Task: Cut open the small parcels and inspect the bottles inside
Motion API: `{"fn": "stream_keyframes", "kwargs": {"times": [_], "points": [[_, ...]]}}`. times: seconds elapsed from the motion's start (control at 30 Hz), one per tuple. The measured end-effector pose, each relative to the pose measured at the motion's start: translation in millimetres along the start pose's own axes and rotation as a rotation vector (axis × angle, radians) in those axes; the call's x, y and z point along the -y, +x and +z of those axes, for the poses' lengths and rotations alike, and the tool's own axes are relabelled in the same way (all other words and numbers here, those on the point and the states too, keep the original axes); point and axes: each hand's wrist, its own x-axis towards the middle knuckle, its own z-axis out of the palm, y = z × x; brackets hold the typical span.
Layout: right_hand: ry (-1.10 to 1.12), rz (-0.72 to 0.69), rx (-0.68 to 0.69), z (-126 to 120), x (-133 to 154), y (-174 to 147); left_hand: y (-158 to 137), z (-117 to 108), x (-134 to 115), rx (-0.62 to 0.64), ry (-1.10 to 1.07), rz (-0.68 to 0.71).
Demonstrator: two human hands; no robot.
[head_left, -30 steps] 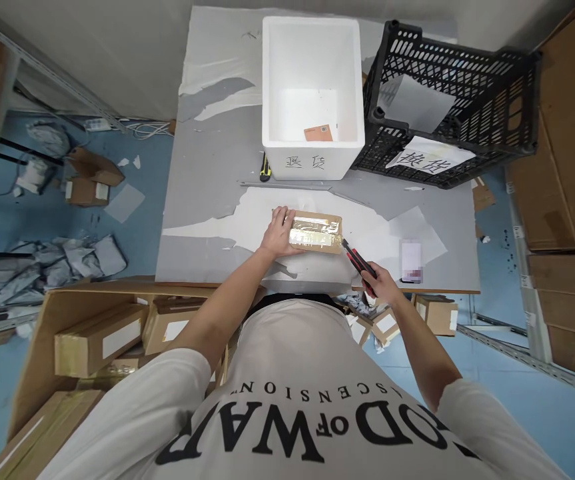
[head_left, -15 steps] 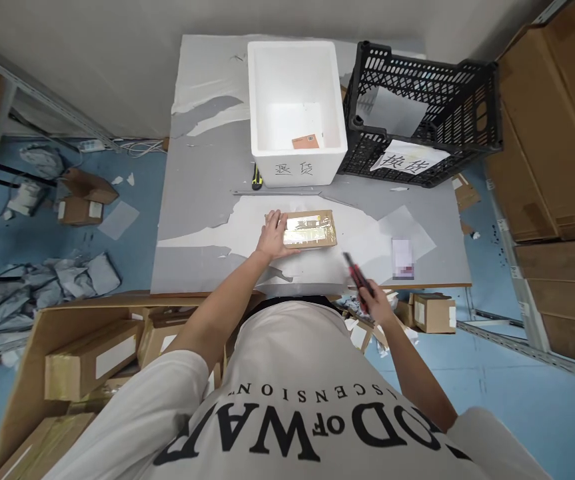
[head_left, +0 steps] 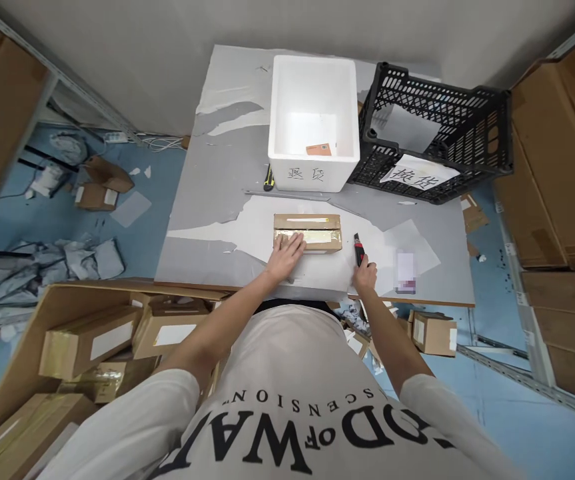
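Observation:
A small cardboard box (head_left: 324, 239) with shiny clear tape and a white strip lies lengthwise on the white sheet covering the table. A dark line runs along its length. My left hand (head_left: 286, 257) holds it at the front left, with fingers over the front edge. In my right hand (head_left: 366, 274) is a red and black utility knife (head_left: 359, 251), gripped by its handle. Its dark front end points away from me, just right of the box and apart from it.
A white foam box (head_left: 312, 175) with an orange card inside stands behind, beside a black plastic crate (head_left: 427, 163). A yellow-black cutter (head_left: 268, 179) lies by the foam box. A phone-like object (head_left: 406, 270) lies right. A large carton (head_left: 62, 293) of parcels stands front left.
My left hand has shifted from the box's left end to its front edge, and the box's visible faces look turned. The knife has swung more upright, pointing away from me. The camera view has shifted.

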Motion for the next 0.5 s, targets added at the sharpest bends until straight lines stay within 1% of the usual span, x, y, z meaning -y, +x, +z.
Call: {"fn": "stream_keyframes", "kwargs": {"times": [0.1, 0.17, 0.2, 0.27, 0.3, 0.33, 0.37, 0.4, 0.43, 0.47, 0.5], "points": [[-0.009, -0.072, -0.007, 3, -5, -4, -9, 11, -3, -0.002, -0.046, -0.034], [-0.001, -0.127, -0.054, -4, -3, -4, -9, 15, -1, -0.011, -0.084, -0.047], [0.015, -0.163, -0.099, -12, 1, -1, -9, 15, 0, -0.016, -0.101, -0.049], [0.067, -0.307, -0.207, -32, 17, 7, -8, 17, 2, -0.024, -0.122, -0.059], [0.095, -0.425, -0.251, -45, 30, 13, -8, 17, 3, -0.027, -0.126, -0.066], [0.107, -0.568, -0.257, -57, 44, 18, -8, 18, 3, -0.030, -0.127, -0.071], [0.096, -0.716, -0.224, -70, 59, 24, -7, 19, 2, -0.035, -0.126, -0.075], [0.061, -0.853, -0.164, -81, 75, 30, -8, 19, 2, -0.041, -0.126, -0.077], [0.020, -0.964, -0.097, -91, 90, 35, -8, 19, 1, -0.047, -0.128, -0.077], [-0.007, -1.038, -0.028, -99, 103, 41, -8, 19, 1, -0.050, -0.129, -0.073], [-0.011, -1.066, 0.029, -105, 115, 47, -9, 19, 0, -0.049, -0.129, -0.066]]}}
